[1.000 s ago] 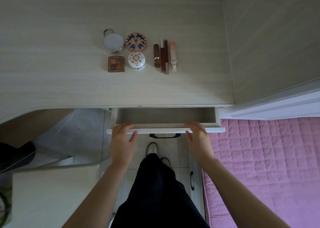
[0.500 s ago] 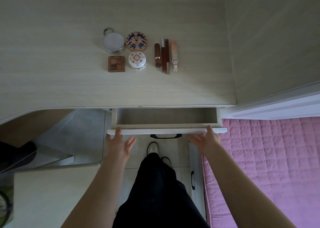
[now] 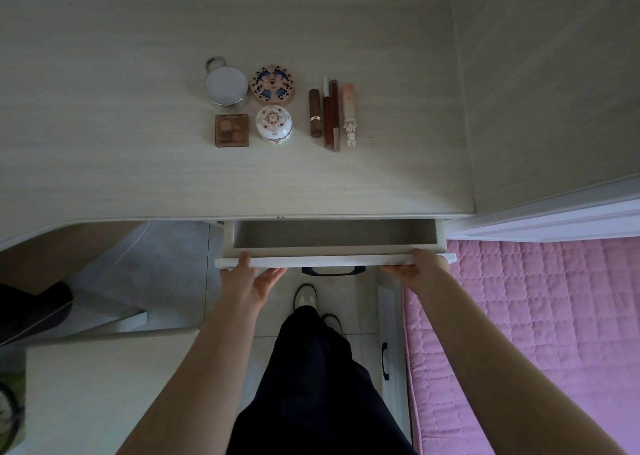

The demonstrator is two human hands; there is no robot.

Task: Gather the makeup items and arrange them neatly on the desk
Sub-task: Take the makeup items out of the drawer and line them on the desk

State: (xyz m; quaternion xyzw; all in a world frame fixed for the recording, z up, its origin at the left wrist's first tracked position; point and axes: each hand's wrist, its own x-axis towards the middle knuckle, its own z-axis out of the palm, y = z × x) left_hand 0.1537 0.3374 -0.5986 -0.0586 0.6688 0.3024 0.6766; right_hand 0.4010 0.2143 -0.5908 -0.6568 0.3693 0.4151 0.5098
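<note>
Several makeup items lie in tidy rows on the pale desk (image 3: 104, 150): a silver round tin (image 3: 225, 87), a patterned round compact (image 3: 273, 84), a brown square palette (image 3: 232, 130), a white domed jar (image 3: 274, 124), a brown lipstick (image 3: 314, 112), two slim reddish tubes (image 3: 330, 119) and a pink rabbit-topped tube (image 3: 349, 115). Below the desk edge an empty drawer (image 3: 332, 235) stands pulled out. My left hand (image 3: 249, 278) sits at its white front's left end, thumb over the top edge, fingers underneath. My right hand (image 3: 419, 267) holds the right end the same way.
A pink quilted bed (image 3: 536, 316) fills the right side. A tall side panel (image 3: 554, 74) bounds the desk on the right. A pale stool top (image 3: 104, 385) is at lower left. A black handle (image 3: 328, 272) shows under the drawer; my dark trousers and shoes are below.
Both hands left the top of the drawer front, dropped back with palms open, then came up against its front face with thumbs on top. The drawer has barely moved.
</note>
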